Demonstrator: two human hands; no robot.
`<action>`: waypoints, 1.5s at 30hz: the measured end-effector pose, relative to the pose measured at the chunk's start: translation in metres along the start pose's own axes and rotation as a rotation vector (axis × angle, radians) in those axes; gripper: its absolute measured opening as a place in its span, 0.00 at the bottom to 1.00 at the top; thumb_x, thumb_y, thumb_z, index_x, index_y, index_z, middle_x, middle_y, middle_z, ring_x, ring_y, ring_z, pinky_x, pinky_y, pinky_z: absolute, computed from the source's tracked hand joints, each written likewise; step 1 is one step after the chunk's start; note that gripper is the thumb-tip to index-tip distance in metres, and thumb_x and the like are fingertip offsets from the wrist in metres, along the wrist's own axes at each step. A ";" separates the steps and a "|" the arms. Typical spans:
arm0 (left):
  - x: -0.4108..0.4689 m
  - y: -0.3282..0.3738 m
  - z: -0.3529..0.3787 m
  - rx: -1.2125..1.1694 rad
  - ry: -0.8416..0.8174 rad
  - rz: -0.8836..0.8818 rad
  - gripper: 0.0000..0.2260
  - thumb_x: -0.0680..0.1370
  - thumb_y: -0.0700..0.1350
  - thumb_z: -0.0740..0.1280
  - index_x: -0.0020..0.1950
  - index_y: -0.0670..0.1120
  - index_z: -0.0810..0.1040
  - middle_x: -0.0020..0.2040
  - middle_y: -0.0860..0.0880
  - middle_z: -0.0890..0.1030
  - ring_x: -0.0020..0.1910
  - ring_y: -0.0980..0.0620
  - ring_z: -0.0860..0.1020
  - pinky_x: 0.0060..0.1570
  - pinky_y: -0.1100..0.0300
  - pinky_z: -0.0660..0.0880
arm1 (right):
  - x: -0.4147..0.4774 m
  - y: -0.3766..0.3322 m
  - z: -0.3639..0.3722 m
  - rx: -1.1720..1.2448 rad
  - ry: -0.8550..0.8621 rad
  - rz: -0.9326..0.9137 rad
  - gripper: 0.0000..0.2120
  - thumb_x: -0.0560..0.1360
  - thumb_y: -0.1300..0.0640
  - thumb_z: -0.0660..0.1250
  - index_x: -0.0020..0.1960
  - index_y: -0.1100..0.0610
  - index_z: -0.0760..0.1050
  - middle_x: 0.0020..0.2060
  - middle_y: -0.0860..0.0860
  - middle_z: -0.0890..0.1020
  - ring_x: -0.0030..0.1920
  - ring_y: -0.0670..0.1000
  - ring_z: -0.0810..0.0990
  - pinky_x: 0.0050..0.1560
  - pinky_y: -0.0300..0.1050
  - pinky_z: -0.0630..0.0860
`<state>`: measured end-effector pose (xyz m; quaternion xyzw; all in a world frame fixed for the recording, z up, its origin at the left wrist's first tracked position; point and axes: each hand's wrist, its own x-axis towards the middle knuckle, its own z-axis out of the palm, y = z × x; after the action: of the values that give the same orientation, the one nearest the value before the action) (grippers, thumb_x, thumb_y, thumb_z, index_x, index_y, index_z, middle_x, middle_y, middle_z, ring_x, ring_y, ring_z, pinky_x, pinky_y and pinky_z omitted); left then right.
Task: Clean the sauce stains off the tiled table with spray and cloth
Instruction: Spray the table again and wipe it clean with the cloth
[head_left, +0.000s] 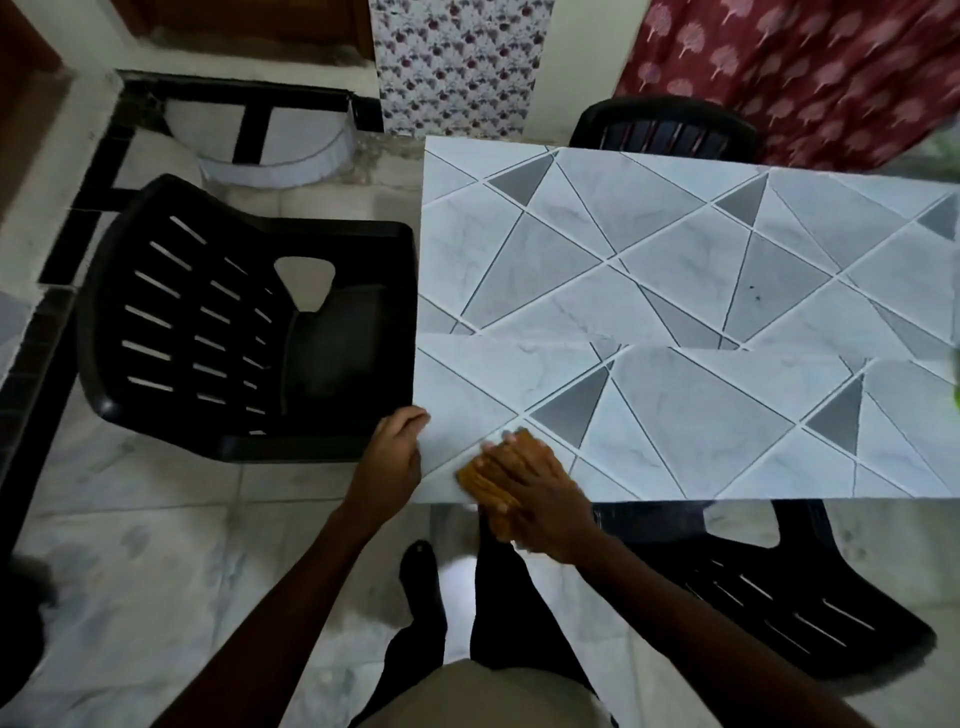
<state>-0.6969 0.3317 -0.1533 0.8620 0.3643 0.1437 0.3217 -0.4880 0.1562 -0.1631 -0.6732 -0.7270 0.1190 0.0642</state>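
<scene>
I note the right hand spread flat, pressing the orange cloth on the tiled surface at its near corner, the left hand just beside it, fingers curled over the surface's edge.
</scene>
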 end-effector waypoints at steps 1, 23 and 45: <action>0.000 0.000 0.001 0.017 0.010 0.004 0.18 0.76 0.34 0.58 0.64 0.36 0.77 0.64 0.42 0.76 0.60 0.44 0.72 0.65 0.55 0.69 | -0.010 0.016 -0.004 0.010 -0.001 0.075 0.31 0.82 0.44 0.61 0.82 0.42 0.54 0.82 0.45 0.54 0.82 0.53 0.48 0.80 0.58 0.49; 0.019 0.002 -0.015 0.038 -0.190 -0.125 0.23 0.70 0.25 0.58 0.64 0.36 0.77 0.67 0.43 0.75 0.65 0.43 0.75 0.66 0.57 0.69 | -0.057 -0.012 -0.007 0.237 0.052 0.456 0.26 0.82 0.42 0.52 0.80 0.41 0.60 0.80 0.41 0.60 0.82 0.52 0.52 0.79 0.61 0.53; 0.005 0.013 -0.011 0.256 -0.284 -0.032 0.24 0.74 0.33 0.63 0.71 0.39 0.72 0.74 0.46 0.69 0.74 0.43 0.65 0.72 0.52 0.64 | -0.073 -0.016 -0.034 0.630 0.085 0.770 0.24 0.83 0.40 0.50 0.76 0.44 0.68 0.75 0.50 0.71 0.78 0.57 0.62 0.78 0.60 0.58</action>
<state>-0.6917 0.3328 -0.1365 0.9017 0.3441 -0.0321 0.2599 -0.4884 0.0854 -0.1216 -0.8448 -0.3512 0.3205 0.2455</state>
